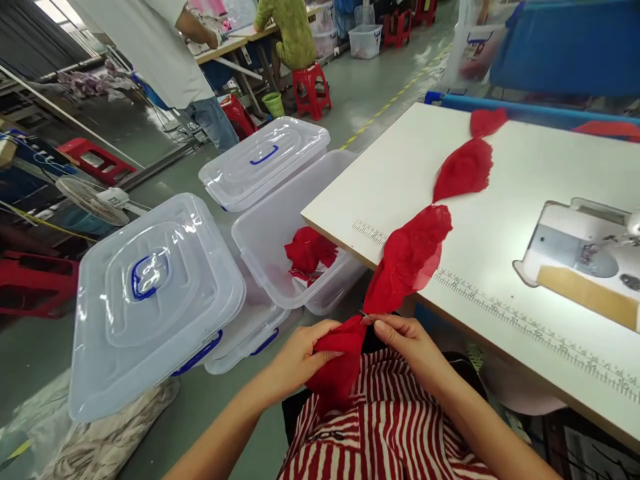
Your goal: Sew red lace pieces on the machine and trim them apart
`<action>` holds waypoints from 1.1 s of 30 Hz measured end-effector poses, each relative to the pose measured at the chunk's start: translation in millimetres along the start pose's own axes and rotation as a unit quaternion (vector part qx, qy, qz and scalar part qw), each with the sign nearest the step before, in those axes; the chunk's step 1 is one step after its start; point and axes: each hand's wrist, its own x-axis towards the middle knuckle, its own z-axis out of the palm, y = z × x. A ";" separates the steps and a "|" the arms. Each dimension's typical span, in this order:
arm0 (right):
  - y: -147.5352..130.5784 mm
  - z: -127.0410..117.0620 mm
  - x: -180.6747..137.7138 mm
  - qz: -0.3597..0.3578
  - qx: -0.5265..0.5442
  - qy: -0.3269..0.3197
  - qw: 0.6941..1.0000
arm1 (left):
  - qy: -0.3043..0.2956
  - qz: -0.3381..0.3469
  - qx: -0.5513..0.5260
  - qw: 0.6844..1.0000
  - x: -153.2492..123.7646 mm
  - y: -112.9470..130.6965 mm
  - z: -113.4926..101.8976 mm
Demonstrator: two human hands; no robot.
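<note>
A chain of red lace pieces point(415, 250) runs from the far side of the white table point(505, 220) down over its edge to my lap. My left hand point(300, 357) is closed on the lowest red piece point(340, 363), which hangs over my striped clothing. My right hand point(407, 340) is pinched at the top of that piece, with a small metal tip, perhaps a snip, showing at its fingertips. Both hands are close together below the table edge.
An open clear plastic bin point(265, 233) to my left holds more red pieces point(310, 252). Two lidded clear bins point(150, 300) point(265, 160) stand beside it. A sewing machine base point(580, 257) sits at the table's right. Other people work at tables farther back, by a red stool point(311, 87).
</note>
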 end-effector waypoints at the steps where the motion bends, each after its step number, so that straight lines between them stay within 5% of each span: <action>1: 0.6 1.0 1.3 -0.008 0.006 -0.002 1.000 | -0.002 -0.001 0.014 1.000 0.8 -0.7 1.3; 5: 13.1 -5.5 5.7 -0.033 -0.033 0.038 0.998 | -0.081 0.016 0.154 0.985 4.1 18.3 -8.1; 9: 30.0 -16.0 6.6 -0.061 -0.112 0.014 0.992 | -0.215 0.149 0.205 0.943 27.2 94.2 -37.4; 12: 35.9 -14.6 2.9 -0.062 -0.152 -0.007 0.987 | -0.042 0.270 0.193 0.942 80.1 156.2 -45.7; 15: 32.9 -11.2 -4.2 -0.061 -0.204 -0.015 0.977 | 0.035 0.233 0.296 0.926 147.3 182.3 -28.5; 19: 15.2 -23.2 -22.2 -0.068 -0.216 -0.032 0.973 | 0.062 0.234 0.330 0.913 184.6 159.2 4.3; 22: -3.5 -42.8 -40.5 -0.054 -0.162 -0.137 0.976 | 0.033 0.266 0.307 0.913 152.8 119.6 4.8; 25: -16.6 -55.9 -49.3 -0.069 -0.065 -0.216 0.972 | -0.016 0.277 0.169 0.946 97.0 78.2 -13.1; 30: -13.8 -40.9 -24.7 -0.024 0.047 0.012 0.999 | -0.066 0.151 0.069 0.984 29.1 29.1 -28.3; 33: -4.8 -26.2 -6.3 0.052 0.033 0.061 0.996 | -0.070 0.124 0.052 0.988 12.9 13.7 -23.5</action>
